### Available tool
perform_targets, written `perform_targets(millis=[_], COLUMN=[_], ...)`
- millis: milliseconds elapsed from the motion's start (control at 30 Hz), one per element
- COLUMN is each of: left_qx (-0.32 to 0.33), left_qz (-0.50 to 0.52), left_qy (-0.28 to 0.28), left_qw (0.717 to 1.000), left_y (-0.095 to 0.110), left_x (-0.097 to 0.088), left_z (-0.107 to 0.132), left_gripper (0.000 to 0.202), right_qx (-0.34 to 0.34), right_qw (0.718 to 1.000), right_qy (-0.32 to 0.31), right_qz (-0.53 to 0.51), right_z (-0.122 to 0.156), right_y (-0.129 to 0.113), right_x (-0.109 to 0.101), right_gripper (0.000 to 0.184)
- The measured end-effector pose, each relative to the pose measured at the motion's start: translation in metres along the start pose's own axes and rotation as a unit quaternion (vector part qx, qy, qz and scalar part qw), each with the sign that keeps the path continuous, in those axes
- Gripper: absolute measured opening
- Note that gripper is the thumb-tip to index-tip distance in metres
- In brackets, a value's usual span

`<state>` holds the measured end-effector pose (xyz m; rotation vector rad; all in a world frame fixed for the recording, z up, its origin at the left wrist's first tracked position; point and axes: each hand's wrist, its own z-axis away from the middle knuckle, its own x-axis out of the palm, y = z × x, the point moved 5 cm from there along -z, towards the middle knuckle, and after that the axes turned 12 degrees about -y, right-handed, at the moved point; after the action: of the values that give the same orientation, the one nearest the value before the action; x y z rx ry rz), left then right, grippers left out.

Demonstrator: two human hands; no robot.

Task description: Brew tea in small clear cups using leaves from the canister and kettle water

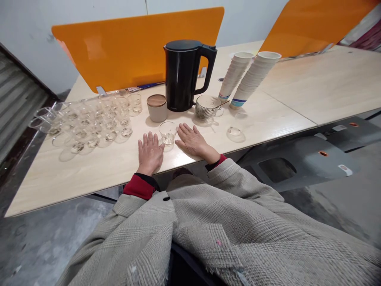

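My left hand [150,153] lies flat on the table near its front edge, fingers stretched out and holding nothing. To the right, my right hand [193,142] also rests palm down, with its fingers extended. Between them stands a small clear cup [168,134] with some dark bits at its bottom; whether a fingertip touches it I cannot tell. Just behind it is a grey canister [157,110] with a wooden lid. A ribbed glass cup [206,107] with a handle sits beyond my right hand, a thin stick or spoon leaning in it.
A black electric kettle [180,79] stands at the back before an orange divider [119,51]. Many clear cups [95,127] crowd the left side. Two leaning stacks of paper cups [253,79] are at the right. A clear round lid-like piece [235,132] lies near the front edge. Grey chairs [303,155] stand right.
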<state>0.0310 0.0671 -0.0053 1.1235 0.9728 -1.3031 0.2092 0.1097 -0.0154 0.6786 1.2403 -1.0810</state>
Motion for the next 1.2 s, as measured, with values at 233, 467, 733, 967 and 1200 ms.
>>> perform_targets(millis=[233, 467, 733, 967, 1200], left_qx=[0.003, 0.007, 0.007, 0.008, 0.003], left_qz=[-0.001, 0.002, 0.002, 0.001, 0.000], left_qy=[0.009, 0.016, 0.013, 0.013, 0.007], left_qw=[1.000, 1.000, 1.000, 1.000, 1.000], left_y=[-0.0013, -0.0026, -0.0028, -0.0025, -0.0014], left_x=[0.0013, 0.0027, 0.0037, 0.0029, 0.0014], left_z=[-0.0010, -0.0021, -0.0027, -0.0026, -0.0004], left_gripper=[0.068, 0.068, 0.068, 0.067, 0.068], right_qx=[-0.005, -0.007, -0.008, -0.007, -0.003], right_qw=[1.000, 1.000, 1.000, 1.000, 1.000], right_qy=[0.001, 0.005, 0.009, 0.008, 0.005], right_qz=[0.000, 0.000, -0.003, 0.002, 0.004], right_z=[0.0001, -0.0019, -0.0014, -0.0008, -0.0016], right_y=[0.0010, 0.0029, 0.0032, 0.0018, 0.0027], right_x=[0.0008, 0.0032, 0.0032, 0.0023, 0.0033], right_gripper=[0.076, 0.077, 0.077, 0.076, 0.076])
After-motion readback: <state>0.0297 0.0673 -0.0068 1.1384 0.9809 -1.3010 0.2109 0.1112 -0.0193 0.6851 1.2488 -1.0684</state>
